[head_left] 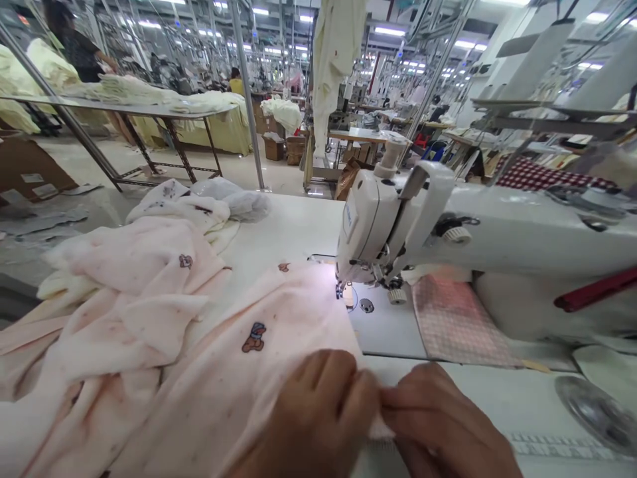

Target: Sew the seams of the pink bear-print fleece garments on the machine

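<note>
Pale pink fleece fabric [213, 352] with small embroidered bear motifs lies in loose folds across the white sewing table [283, 229]. Its near edge is pinched between my left hand [311, 418] and my right hand [440, 425], which meet at the front of the table. Both hands grip the fabric there, and their fingertips nearly touch. The far end of the fabric reaches under the presser foot [343, 282] of a white industrial sewing machine [371, 226]. The needle area is partly hidden by the cloth and the machine head.
A pink checked cloth [460, 322] lies right of the needle plate. White bundled fabric [199, 206] sits at the table's far edge. Beyond stand metal poles, cardboard boxes [273, 147], and a long table [124, 105] with cream garments. A co-worker [79, 50] stands at the back left.
</note>
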